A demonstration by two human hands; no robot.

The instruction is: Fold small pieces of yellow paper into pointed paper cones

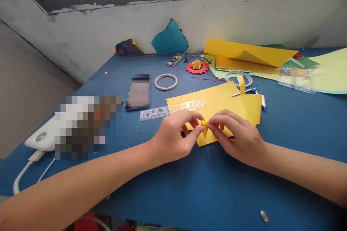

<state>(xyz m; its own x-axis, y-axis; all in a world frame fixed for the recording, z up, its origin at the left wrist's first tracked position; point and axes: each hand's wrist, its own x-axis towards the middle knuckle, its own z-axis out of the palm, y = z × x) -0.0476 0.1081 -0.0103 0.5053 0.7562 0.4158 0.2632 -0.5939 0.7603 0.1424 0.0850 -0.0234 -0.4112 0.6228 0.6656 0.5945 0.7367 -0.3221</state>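
Between my two hands is a small folded piece of yellow paper, pinched at its upper part with a pointed end hanging down. My left hand grips its left side between thumb and fingers. On the other side, the thumb and fingertips of my right hand are closed on it as well. Beneath the hands lies a larger yellow paper sheet. A clear stencil ruler rests partly on that sheet, behind my left hand. Scissors lie at its far edge, partly covered by a yellow paper strip.
Two tape rolls lie farther back, near a red paper ring with a yellow folded centre and eyeglasses. Yellow sheets are piled at back right. A white power bank with a cable sits left. A metal disc lies near front.
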